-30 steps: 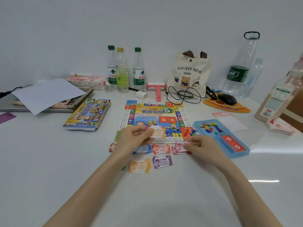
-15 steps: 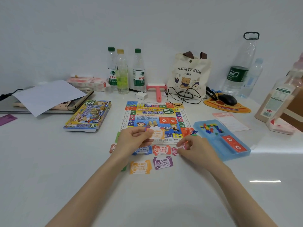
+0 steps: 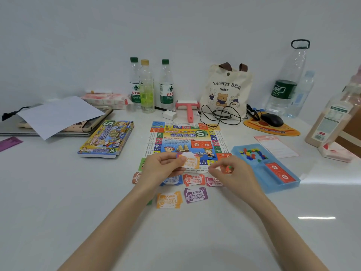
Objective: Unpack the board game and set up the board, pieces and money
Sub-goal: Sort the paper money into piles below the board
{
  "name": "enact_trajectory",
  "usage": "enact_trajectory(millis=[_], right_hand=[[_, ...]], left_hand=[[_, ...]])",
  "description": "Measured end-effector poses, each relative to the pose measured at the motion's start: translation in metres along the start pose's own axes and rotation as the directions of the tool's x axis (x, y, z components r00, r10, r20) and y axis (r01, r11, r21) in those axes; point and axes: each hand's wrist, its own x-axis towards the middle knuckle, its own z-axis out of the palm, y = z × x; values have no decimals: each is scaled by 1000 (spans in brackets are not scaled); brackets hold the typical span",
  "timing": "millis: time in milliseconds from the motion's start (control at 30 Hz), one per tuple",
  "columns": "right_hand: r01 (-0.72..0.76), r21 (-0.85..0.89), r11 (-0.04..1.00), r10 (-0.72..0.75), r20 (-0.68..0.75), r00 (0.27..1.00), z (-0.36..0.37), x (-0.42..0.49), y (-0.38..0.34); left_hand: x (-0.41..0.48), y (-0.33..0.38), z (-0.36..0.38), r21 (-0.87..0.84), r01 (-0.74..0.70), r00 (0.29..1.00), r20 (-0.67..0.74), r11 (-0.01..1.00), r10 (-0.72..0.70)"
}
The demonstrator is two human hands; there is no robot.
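White table: board lies open mid-table, sorted notes along its near edge. The left hand pinches the unsorted wad; the right hand curls its fingers, grip unclear. The pieces lie in the tray, not yet placed.

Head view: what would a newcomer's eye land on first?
The colourful game board lies open mid-table. At its near edge the left hand grips a stack of money notes, with more notes laid in rows in front. A blue tray of pieces sits to the right.
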Motion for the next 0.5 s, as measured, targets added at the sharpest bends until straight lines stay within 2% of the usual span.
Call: enact_trajectory(millis=[67,133,233,367,500], right_hand=[[38,171,984,-38,0,999,5,-1,-9],[42,255,966,-44,1,999,10,-2,-16],[6,313,950,2,-24,1000,14,-1,-20],[-73,426,902,63,37,997,12,-3,-21],[-98,444,891,85,49,995,9,-5,-22]], left_hand=[[-1,1,1,9,3,1000,24,1000,-3],[-3,2,3,-2,6,999,42,1000,-6],[-5,3,3,-15,9,998,56,1000,-8],[-5,2,4,5,8,998,68,1000,-8],[-4,2,2,8,15,997,73,1000,-16]])
